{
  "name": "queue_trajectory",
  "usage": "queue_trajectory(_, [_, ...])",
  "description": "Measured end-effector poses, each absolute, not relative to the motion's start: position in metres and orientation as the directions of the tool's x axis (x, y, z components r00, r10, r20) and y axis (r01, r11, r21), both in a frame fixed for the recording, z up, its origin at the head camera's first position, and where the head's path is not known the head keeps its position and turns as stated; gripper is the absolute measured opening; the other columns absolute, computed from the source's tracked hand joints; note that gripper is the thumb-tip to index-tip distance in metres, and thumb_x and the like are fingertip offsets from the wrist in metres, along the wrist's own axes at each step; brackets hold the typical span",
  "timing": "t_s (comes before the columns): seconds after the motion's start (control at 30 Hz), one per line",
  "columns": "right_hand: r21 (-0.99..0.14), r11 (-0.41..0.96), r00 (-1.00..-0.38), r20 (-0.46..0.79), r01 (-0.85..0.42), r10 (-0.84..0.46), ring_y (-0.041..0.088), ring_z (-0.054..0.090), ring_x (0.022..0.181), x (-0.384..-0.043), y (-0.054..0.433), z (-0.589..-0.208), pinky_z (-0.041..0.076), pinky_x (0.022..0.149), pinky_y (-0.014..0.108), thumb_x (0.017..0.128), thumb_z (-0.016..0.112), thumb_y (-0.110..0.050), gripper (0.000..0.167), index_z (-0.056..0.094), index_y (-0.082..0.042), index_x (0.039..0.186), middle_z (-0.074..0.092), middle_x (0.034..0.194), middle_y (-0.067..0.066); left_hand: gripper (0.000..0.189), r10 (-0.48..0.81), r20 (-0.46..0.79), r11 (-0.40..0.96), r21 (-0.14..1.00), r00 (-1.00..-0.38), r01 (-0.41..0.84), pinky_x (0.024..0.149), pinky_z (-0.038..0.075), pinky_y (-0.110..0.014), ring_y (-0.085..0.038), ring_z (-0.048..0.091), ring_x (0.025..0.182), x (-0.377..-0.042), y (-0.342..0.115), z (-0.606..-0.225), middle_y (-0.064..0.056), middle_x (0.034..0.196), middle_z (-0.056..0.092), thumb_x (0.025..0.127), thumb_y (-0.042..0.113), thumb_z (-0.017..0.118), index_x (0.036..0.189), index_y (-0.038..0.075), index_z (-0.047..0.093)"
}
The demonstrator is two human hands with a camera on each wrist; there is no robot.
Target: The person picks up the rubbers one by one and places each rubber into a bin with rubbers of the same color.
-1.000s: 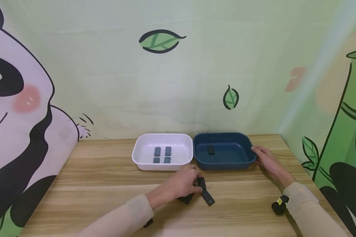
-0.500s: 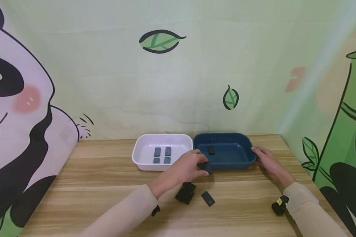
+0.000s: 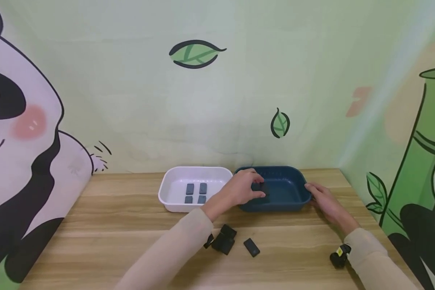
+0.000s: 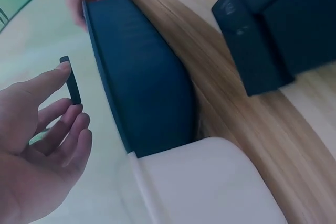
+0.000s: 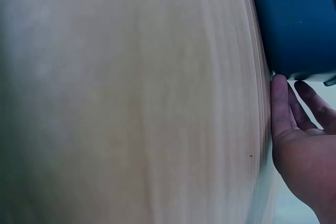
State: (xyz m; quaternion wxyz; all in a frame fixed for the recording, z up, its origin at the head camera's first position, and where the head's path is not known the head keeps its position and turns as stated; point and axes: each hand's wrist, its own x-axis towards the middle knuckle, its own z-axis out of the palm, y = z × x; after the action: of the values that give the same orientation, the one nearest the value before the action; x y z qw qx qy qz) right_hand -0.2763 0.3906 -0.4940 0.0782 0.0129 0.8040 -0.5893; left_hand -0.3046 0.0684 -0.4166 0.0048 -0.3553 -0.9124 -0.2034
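My left hand (image 3: 243, 187) is over the left part of a dark blue basin (image 3: 286, 195). It pinches a thin, dark rectangular tile (image 4: 72, 83) between thumb and fingertips, seen edge-on in the left wrist view. Beyond it, the right hand (image 3: 326, 201) touches the basin's right end with its fingertips; the right wrist view has its fingers (image 5: 281, 98) nearly straight against the end wall. Another dark tile (image 3: 255, 186) in the basin is mostly hidden by my left hand. On the table lie a lone dark tile (image 3: 251, 247) and a small pile of dark blocks (image 3: 224, 241).
A white basin (image 3: 166, 197) stands against the blue one's left side, with several grey-blue tiles (image 3: 190, 189) inside. Both are at the back of the wooden table (image 3: 123, 225), before a printed cloth backdrop (image 3: 130, 100). A black wrist device (image 3: 338, 257) hangs by the right sleeve.
My left hand took a dark tile from beside the pile and carried it up and right, over the blue basin. The right hand stays at the basin's end.
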Motion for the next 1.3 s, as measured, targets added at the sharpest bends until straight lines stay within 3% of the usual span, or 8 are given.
queue_trajectory(0.37, [-0.946, 0.302, -0.988, -0.142, 0.118, -0.057, 0.041, 0.036, 0.149, -0.275, 0.388, -0.499, 0.052, 0.096, 0.017, 0.115, 0.04, -0.044, 0.076, 0.028, 0.017, 0.158, 0.031, 0.163, 0.036, 0.043, 0.553, 0.177, 0.705, 0.422, -0.815, 0.57, 0.1, 0.054, -0.03, -0.017, 0.067, 0.113, -0.337, 0.092, -0.442, -0.003, 0.121, 0.073, 0.094, 0.036, 0.083, 0.129, 0.013, 0.077])
queue_trajectory(0.6, [-0.952, 0.278, -0.988, -0.147, 0.13, -0.04, 0.03, 0.046, 0.142, -0.274, 0.387, -0.499, 0.052, 0.095, 0.017, 0.115, 0.043, -0.041, 0.073, 0.03, 0.017, 0.156, 0.036, 0.16, 0.036, 0.039, 0.504, 0.147, 0.733, 0.449, -0.851, 0.511, 0.1, 0.053, -0.03, -0.019, 0.067, 0.114, -0.349, 0.1, -0.46, -0.003, 0.12, 0.073, 0.094, 0.033, 0.084, 0.126, 0.012, 0.077])
queue_trajectory(0.73, [-0.952, 0.28, -0.989, -0.14, 0.123, -0.041, 0.028, 0.048, 0.14, -0.275, 0.387, -0.498, 0.052, 0.095, 0.017, 0.115, 0.042, -0.042, 0.072, 0.031, 0.016, 0.156, 0.037, 0.16, 0.035, 0.039, 0.5, 0.127, 0.752, 0.428, -0.857, 0.502, 0.099, 0.054, -0.029, -0.018, 0.067, 0.113, -0.356, 0.106, -0.463, -0.002, 0.12, 0.073, 0.094, 0.034, 0.084, 0.125, 0.013, 0.076])
queue_trajectory(1.2, [-0.95, 0.285, -0.988, -0.146, 0.128, -0.044, 0.037, 0.04, 0.146, -0.276, 0.388, -0.495, 0.052, 0.096, 0.017, 0.115, 0.041, -0.043, 0.073, 0.031, 0.016, 0.156, 0.036, 0.16, 0.035, 0.042, 0.5, 0.05, 0.817, 0.305, -0.865, 0.489, 0.099, 0.055, -0.03, -0.015, 0.066, 0.117, -0.358, 0.111, -0.468, 0.003, 0.125, 0.071, 0.096, 0.041, 0.08, 0.131, 0.02, 0.075])
queue_trajectory(1.3, [-0.948, 0.292, -0.989, -0.144, 0.126, -0.04, 0.033, 0.044, 0.143, -0.276, 0.389, -0.495, 0.052, 0.095, 0.017, 0.115, 0.041, -0.044, 0.073, 0.032, 0.016, 0.156, 0.037, 0.159, 0.035, 0.041, 0.505, 0.049, 0.819, 0.288, -0.862, 0.497, 0.098, 0.055, -0.029, -0.014, 0.066, 0.116, -0.358, 0.112, -0.47, 0.005, 0.125, 0.071, 0.096, 0.043, 0.08, 0.131, 0.022, 0.075])
